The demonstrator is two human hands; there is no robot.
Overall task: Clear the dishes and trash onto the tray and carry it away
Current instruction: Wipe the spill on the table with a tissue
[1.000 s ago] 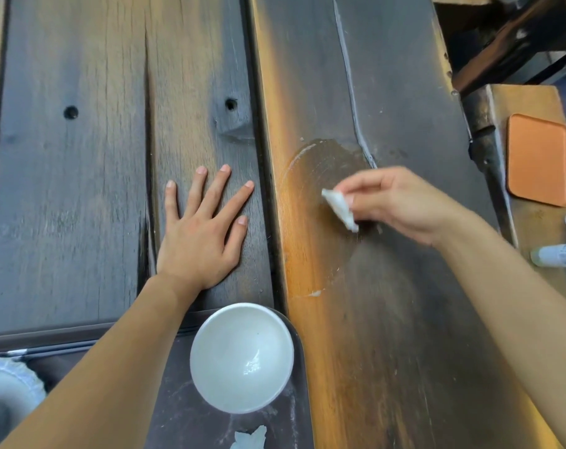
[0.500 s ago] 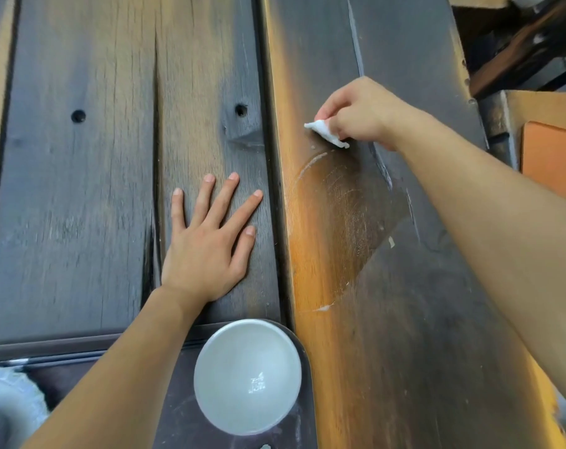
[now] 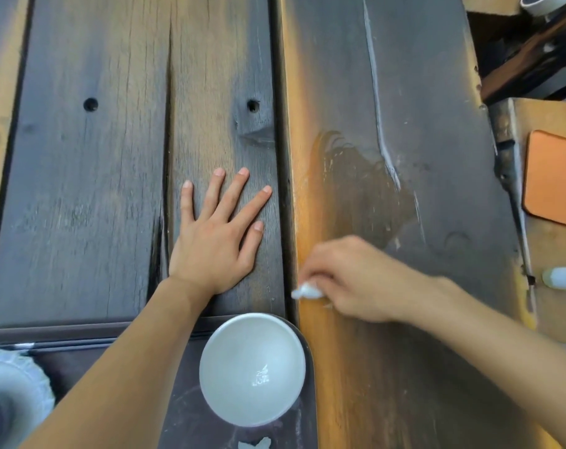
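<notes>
My right hand point(image 3: 356, 278) grips a small white wad of tissue point(image 3: 304, 291) and presses it on the wooden table point(image 3: 97, 189), just beyond the tray's far right corner. A damp wiped patch point(image 3: 356, 183) spreads on the plank beyond it. My left hand point(image 3: 215, 236) lies flat on the table with fingers spread, holding nothing. The dark tray point(image 3: 184, 426) sits at the near edge and carries a white bowl point(image 3: 252, 369), dark chopsticks point(image 3: 64, 344), a frilled white dish point(image 3: 9, 387) at the far left and a scrap of white paper point(image 3: 254, 443).
To the right stands a lower wooden side surface point(image 3: 557, 118) with an orange pad point(image 3: 555, 178) and a white bottle point(image 3: 563, 278) lying on it. A white cup point(image 3: 544, 3) shows at the top right corner. Two dark holes point(image 3: 90, 104) mark the planks.
My right hand has swept the tissue from the far end of the wet patch back toward me, down to the tray's corner. My left hand has stayed flat in place.
</notes>
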